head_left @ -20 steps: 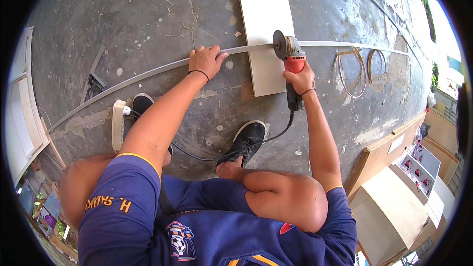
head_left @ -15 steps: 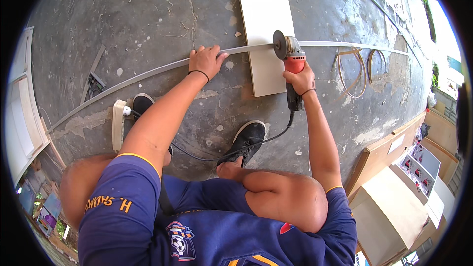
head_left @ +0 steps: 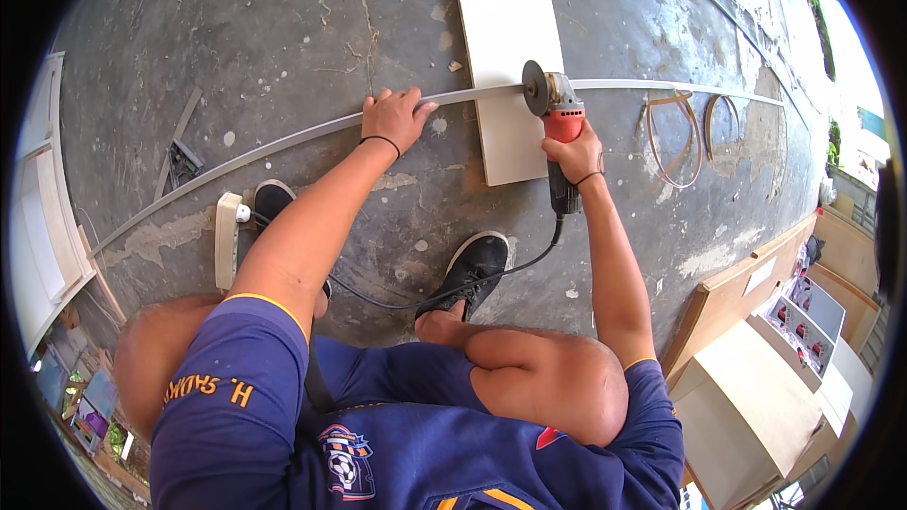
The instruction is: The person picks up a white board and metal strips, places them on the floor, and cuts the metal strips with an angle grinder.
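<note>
On the grey, stained floor [head_left: 283, 47], a long pale metal strip [head_left: 472, 94] runs in from the left, crosses a white board [head_left: 505, 9] and extends beyond it to the right. The left hand [head_left: 392, 121] lies over the strip, left of the board; whether its grip closes around the strip or only presses on it cannot be told. The right hand [head_left: 576, 151] has its grip wrapped around the body of a red and black angle grinder [head_left: 564, 125], held near the board's right edge. The grinder's disc [head_left: 535, 87] stands on edge at the strip, above the board; contact cannot be confirmed. A black cord [head_left: 397, 305] trails from the grinder past a dark shoe [head_left: 472, 269]. A cream power strip [head_left: 226, 241] lies beside the other foot. Right of the grinder, looped bands [head_left: 700, 137] lie near the strip.
</note>
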`<state>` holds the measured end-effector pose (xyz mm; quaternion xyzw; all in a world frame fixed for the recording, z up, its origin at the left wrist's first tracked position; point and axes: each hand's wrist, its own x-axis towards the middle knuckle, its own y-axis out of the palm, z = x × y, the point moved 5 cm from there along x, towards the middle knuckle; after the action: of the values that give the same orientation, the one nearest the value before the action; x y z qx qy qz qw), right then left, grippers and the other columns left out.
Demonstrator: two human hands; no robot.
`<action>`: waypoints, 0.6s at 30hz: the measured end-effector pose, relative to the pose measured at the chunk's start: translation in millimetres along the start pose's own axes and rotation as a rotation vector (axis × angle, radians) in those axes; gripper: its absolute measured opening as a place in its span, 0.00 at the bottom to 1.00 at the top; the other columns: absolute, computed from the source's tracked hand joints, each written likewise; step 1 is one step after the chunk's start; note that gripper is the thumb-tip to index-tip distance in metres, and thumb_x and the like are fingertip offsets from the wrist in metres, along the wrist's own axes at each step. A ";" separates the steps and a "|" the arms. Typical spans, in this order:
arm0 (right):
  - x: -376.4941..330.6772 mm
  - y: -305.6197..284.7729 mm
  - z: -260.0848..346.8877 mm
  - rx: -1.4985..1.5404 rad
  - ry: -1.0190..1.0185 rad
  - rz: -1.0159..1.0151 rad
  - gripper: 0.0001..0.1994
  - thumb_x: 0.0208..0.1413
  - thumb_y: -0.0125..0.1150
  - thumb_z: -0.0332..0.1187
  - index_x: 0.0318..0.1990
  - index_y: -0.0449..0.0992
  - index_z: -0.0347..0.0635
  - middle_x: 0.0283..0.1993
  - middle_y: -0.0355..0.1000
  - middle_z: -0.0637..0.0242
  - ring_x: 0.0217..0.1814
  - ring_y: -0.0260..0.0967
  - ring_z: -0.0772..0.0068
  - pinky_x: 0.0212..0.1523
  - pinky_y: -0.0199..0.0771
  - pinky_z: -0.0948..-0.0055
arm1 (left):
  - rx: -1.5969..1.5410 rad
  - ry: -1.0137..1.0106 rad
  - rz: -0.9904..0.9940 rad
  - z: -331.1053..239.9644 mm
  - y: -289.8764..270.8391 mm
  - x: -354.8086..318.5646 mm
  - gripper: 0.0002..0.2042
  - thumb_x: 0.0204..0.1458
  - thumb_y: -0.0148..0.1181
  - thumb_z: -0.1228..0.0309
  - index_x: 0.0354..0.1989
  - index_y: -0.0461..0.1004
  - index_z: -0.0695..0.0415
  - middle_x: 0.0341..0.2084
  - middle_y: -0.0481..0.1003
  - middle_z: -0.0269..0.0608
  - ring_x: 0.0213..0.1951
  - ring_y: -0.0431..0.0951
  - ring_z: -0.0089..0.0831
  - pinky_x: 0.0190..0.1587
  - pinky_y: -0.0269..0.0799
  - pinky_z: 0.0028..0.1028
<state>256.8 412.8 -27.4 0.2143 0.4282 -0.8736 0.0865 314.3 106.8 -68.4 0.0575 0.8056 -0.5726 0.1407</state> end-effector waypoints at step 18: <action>1.9 2.1 -3.7 -0.016 0.017 0.014 0.29 0.29 0.66 0.42 0.41 0.72 0.34 0.35 0.75 0.51 0.39 0.75 0.53 0.43 0.73 0.64 | -0.003 0.004 -0.014 1.5 1.3 0.0 0.18 0.58 0.46 0.49 0.37 0.71 0.50 0.31 0.77 0.36 0.41 0.72 0.37 0.45 0.61 0.40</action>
<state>256.9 414.5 -31.7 0.2241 0.4345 -0.8676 0.0909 314.9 105.8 -70.1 0.0530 0.8071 -0.5723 0.1351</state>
